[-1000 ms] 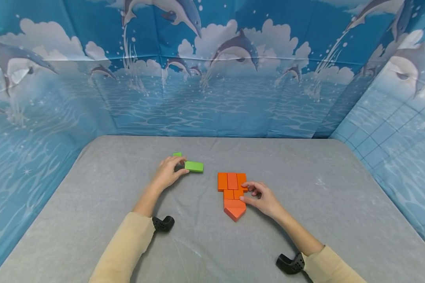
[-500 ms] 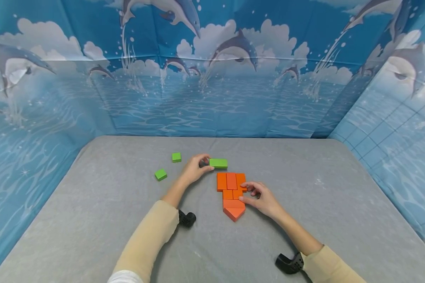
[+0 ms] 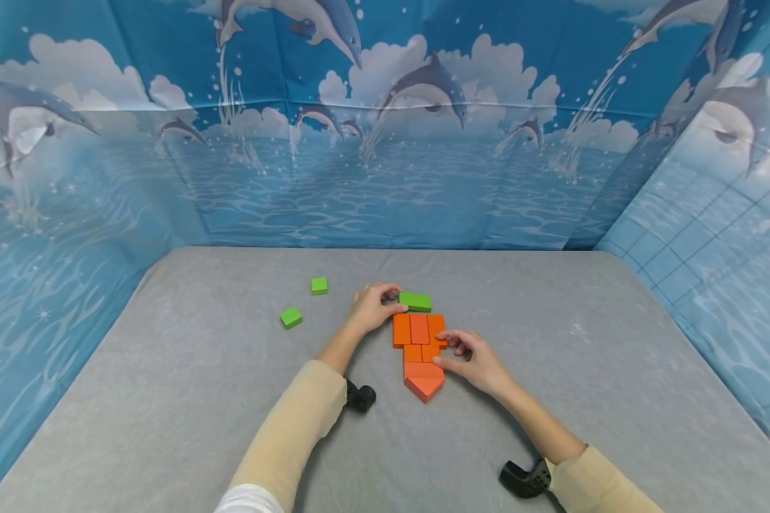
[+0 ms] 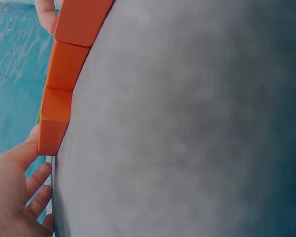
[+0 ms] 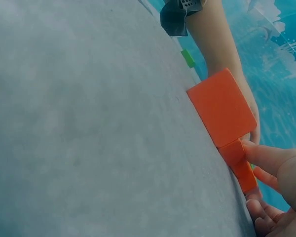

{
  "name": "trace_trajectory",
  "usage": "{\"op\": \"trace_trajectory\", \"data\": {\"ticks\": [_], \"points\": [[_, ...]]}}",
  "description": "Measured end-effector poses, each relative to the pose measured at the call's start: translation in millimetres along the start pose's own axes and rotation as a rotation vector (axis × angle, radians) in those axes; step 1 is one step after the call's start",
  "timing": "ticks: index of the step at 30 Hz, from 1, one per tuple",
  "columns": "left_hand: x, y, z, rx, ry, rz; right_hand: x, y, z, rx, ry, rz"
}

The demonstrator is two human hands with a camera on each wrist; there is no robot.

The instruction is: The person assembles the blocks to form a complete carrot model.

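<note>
In the head view, my left hand pinches the left end of a long green block between thumb and fingers. That block lies just beyond the top row of a group of orange blocks. My right hand touches the right side of this group, its thumb by a small orange block and its fingertips at the right upright orange block. An orange triangular block forms the near, pointed end. In the left wrist view, the orange blocks mostly hide the green one.
Two small green blocks, a farther one and a nearer one, lie apart on the left of the grey-covered table. A blue dolphin-print curtain stands behind the table. Black wrist devices sit on both forearms.
My left hand has carried the long green block rightward from beside the small green blocks to just above the orange group. The right hand stays in place.
</note>
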State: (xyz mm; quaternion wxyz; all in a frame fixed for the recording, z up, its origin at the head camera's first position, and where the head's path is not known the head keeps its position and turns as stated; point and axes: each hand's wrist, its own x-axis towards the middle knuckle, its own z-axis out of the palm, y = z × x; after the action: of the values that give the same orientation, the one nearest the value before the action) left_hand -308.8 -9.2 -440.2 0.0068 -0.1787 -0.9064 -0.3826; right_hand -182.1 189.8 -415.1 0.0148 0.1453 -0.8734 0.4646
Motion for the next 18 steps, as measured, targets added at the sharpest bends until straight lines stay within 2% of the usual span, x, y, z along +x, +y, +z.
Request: {"op": "trace_trajectory", "data": {"ticks": [7, 18], "points": [[-1.3, 0.3, -0.7, -0.035, -0.007, -0.011, -0.3, 0.7, -0.2, 0.005, -0.005, -0.008], [1.1, -2.1, 5.0, -0.005, 0.000, -0.029, 0.1, 1.4, 0.3, 0.014, -0.010, 0.007]]}}
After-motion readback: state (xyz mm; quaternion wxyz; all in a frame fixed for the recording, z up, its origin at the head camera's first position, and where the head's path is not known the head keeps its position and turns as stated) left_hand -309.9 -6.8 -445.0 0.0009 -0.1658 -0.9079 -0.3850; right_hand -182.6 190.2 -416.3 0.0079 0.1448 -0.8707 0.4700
